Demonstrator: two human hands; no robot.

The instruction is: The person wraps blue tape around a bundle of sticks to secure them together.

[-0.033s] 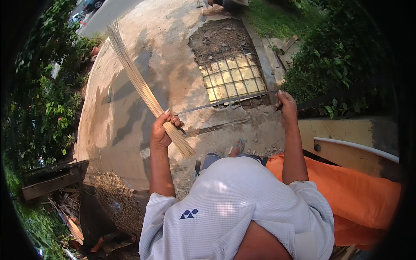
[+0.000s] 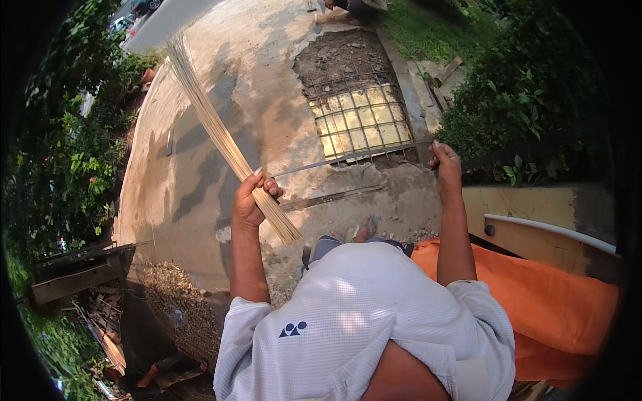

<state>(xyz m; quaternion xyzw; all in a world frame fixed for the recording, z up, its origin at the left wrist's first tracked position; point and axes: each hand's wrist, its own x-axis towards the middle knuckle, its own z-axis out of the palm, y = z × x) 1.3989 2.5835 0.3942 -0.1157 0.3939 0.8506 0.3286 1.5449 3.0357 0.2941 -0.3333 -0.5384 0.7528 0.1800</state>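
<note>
My left hand point(image 2: 250, 200) is closed around a stick broom point(image 2: 217, 123), a bundle of thin pale sticks. The sticks fan out toward the far left, and the tied butt end points down at my shirt. From the same fist a thin dark strip point(image 2: 307, 167) runs rightward, drawn out nearly straight. Its other end is pinched in my right hand point(image 2: 446, 164), raised at the right. Whether the strip is rubber or some other material I cannot tell. It crosses in front of the near edge of a steel bar grid point(image 2: 339, 104).
Beneath the grid lie yellow sheets point(image 2: 368, 137) in a broken-out patch of concrete, with soil point(image 2: 341, 53) beyond. Bushes point(image 2: 515, 100) flank the right side. An orange cloth point(image 2: 521, 281) hangs near my right arm. Gravel point(image 2: 174, 294) lies at lower left. Another person point(image 2: 361, 7) is at the top edge.
</note>
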